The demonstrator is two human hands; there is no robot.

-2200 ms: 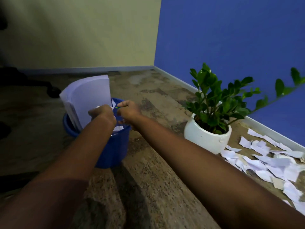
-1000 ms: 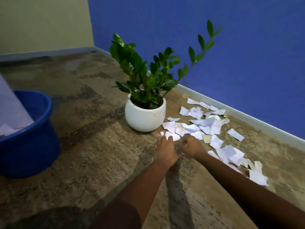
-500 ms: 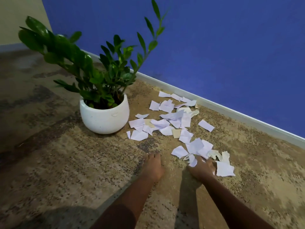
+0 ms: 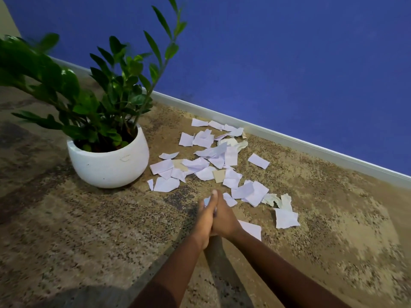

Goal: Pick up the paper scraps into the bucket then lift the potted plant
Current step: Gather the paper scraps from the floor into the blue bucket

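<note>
Several white paper scraps (image 4: 213,161) lie scattered on the floor between the potted plant and the wall. The potted plant (image 4: 109,161) stands upright in a round white pot at the left, with long green leafy stems. My left hand (image 4: 205,221) and my right hand (image 4: 223,221) are pressed together palm to palm just in front of the scrap pile, with a small piece of paper pinched between them near the fingertips. One larger scrap (image 4: 252,230) lies right beside my right wrist. The bucket is out of view.
A blue wall (image 4: 289,63) with a pale baseboard (image 4: 289,138) runs diagonally behind the scraps. The floor (image 4: 89,230) is mottled brown, and my arms throw a shadow on it below my hands.
My hands were apart and flat on the floor half a second ago; they have now come together, clasping paper between them. The view has shifted right, away from the blue bucket seen earlier.
</note>
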